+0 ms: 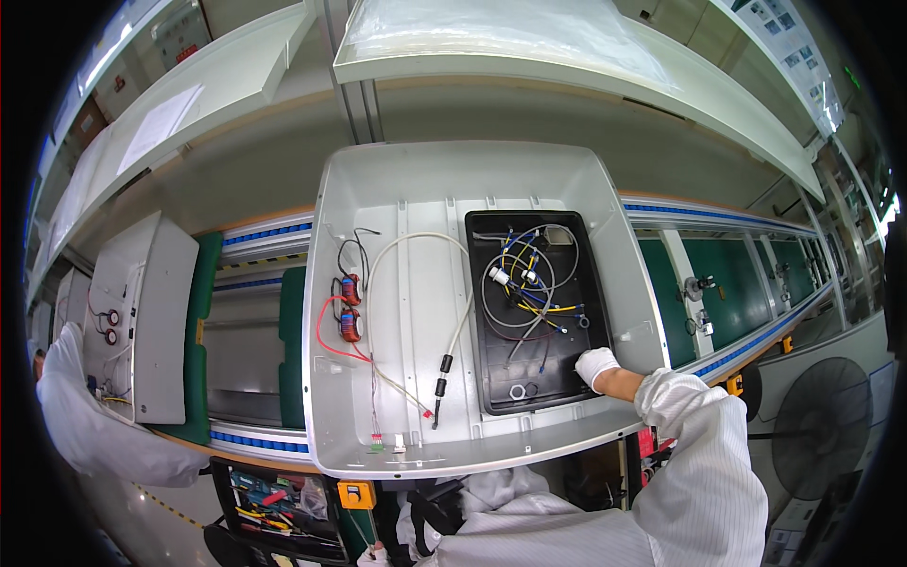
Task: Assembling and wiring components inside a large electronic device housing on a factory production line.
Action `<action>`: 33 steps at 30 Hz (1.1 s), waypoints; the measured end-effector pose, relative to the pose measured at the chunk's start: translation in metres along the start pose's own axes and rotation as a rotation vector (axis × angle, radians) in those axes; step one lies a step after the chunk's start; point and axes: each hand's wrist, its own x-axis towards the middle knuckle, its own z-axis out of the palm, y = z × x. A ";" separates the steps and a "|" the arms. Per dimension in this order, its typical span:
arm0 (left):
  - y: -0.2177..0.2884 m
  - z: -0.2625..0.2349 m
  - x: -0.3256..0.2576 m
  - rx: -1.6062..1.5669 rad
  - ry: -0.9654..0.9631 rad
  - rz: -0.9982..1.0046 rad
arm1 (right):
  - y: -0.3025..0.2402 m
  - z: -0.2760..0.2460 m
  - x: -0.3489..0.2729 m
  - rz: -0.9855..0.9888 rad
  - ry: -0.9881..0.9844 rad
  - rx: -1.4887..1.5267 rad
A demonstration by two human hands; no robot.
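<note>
Striped sleeve (704, 463) crosses the grey box's (463, 173) lower right corner; the right hand (596, 367) meets the right rim of the black tray (496, 367) inside, grip unclear. Left hand (373, 556), below the box's lower edge: hold unclear. Bare floor (430, 302) opens left of the tray.

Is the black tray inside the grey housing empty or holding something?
Holding something: a tangle of cables lies in the black tray, and a pale ring sits toward its near edge.
</note>
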 end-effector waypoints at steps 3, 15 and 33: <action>-0.005 -0.004 0.001 0.037 -0.001 -0.011 | -0.002 -0.005 -0.004 0.022 0.011 0.020; -0.001 -0.004 0.010 0.082 -0.068 0.062 | 0.003 0.012 -0.001 -0.077 0.119 -0.096; 0.014 0.004 0.002 0.118 -0.069 0.096 | 0.012 0.005 0.006 -0.125 0.002 -0.018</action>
